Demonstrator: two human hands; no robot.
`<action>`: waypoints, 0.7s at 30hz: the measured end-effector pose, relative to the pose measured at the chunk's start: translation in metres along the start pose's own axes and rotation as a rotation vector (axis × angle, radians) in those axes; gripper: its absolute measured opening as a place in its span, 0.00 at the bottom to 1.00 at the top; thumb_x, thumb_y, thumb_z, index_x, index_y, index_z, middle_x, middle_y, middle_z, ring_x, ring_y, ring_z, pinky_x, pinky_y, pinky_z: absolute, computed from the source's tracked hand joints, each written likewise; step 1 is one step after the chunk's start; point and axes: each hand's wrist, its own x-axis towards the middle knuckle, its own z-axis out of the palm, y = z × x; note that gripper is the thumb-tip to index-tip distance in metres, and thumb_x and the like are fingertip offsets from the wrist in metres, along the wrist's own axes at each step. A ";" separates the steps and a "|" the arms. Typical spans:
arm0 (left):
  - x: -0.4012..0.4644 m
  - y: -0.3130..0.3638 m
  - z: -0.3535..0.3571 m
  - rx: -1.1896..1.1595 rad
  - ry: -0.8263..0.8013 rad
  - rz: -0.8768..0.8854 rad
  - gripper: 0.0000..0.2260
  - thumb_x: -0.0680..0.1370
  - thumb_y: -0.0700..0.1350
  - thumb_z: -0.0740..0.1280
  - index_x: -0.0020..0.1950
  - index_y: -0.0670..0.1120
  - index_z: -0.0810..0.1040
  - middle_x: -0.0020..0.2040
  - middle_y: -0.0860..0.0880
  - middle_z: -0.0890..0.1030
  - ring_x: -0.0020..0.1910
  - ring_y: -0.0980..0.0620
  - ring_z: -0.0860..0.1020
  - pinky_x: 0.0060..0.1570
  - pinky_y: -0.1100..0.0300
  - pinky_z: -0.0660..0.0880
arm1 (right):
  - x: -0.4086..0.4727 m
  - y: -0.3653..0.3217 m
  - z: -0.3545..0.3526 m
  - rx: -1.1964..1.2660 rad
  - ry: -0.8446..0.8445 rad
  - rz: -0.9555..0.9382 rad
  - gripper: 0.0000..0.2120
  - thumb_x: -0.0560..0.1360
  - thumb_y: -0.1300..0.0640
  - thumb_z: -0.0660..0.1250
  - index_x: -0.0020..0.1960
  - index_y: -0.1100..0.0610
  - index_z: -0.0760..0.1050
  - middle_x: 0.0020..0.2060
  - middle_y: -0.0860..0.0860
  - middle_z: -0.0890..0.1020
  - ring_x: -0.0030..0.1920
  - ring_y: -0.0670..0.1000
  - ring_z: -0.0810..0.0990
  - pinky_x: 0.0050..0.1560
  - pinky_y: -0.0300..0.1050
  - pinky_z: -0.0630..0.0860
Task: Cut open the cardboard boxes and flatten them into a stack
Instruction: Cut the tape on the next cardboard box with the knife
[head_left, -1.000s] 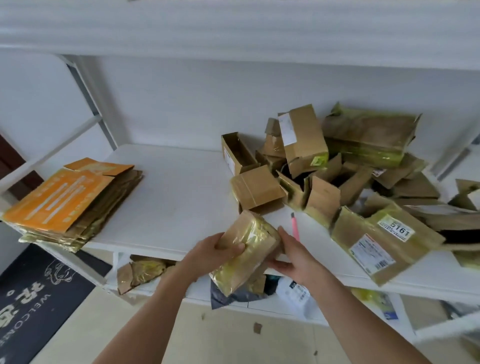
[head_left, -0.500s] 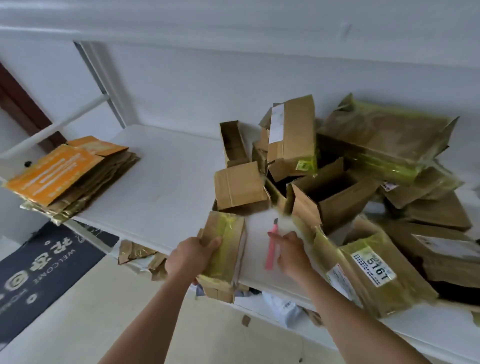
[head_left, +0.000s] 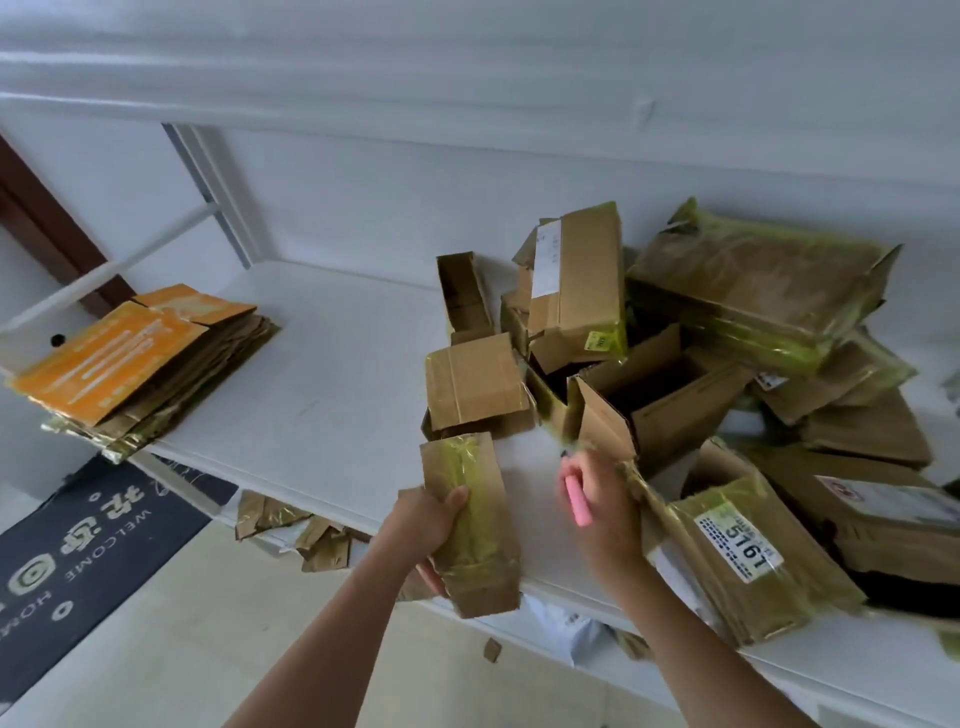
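The left hand (head_left: 426, 525) holds a small brown box (head_left: 470, 525) wrapped in yellow tape. The thumb lies across the front of the box and the other fingers curl round its back. The box stands nearly upright, tipped a little, over the front edge of the white shelf (head_left: 322, 395). The left arm reaches up from the bottom of the view.

The right hand (head_left: 605, 512) is curled round a pink cutter (head_left: 575, 499). The cutter points up and away from the person. This hand is just right of the held box and does not touch it. Its far side is next to a taped box with a white label (head_left: 737, 540).

A big pile of boxes (head_left: 675, 338) sits on the right part of the shelf. Some are open and some are taped shut. A stack of flat cardboard (head_left: 140, 364) with an orange piece on top lies at the left end of the shelf, well apart from the pile.
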 end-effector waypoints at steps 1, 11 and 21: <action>-0.001 0.001 0.005 -0.014 -0.014 0.017 0.26 0.81 0.63 0.56 0.60 0.40 0.74 0.46 0.43 0.81 0.43 0.40 0.84 0.53 0.46 0.80 | 0.004 -0.009 -0.003 0.147 0.061 0.022 0.05 0.77 0.62 0.68 0.45 0.56 0.73 0.37 0.46 0.78 0.38 0.42 0.78 0.36 0.36 0.76; -0.001 -0.008 0.007 -0.209 -0.139 0.044 0.22 0.81 0.61 0.59 0.59 0.42 0.74 0.44 0.42 0.84 0.34 0.43 0.85 0.40 0.53 0.83 | 0.018 -0.068 0.028 0.665 0.059 0.209 0.06 0.79 0.58 0.66 0.51 0.61 0.79 0.41 0.50 0.85 0.43 0.43 0.84 0.40 0.39 0.81; 0.005 -0.012 0.002 -0.270 -0.164 -0.010 0.17 0.83 0.56 0.59 0.60 0.43 0.72 0.41 0.41 0.84 0.32 0.45 0.85 0.40 0.55 0.83 | 0.016 -0.063 0.041 0.363 0.053 -0.087 0.08 0.77 0.63 0.69 0.41 0.62 0.71 0.31 0.53 0.80 0.30 0.45 0.80 0.27 0.37 0.75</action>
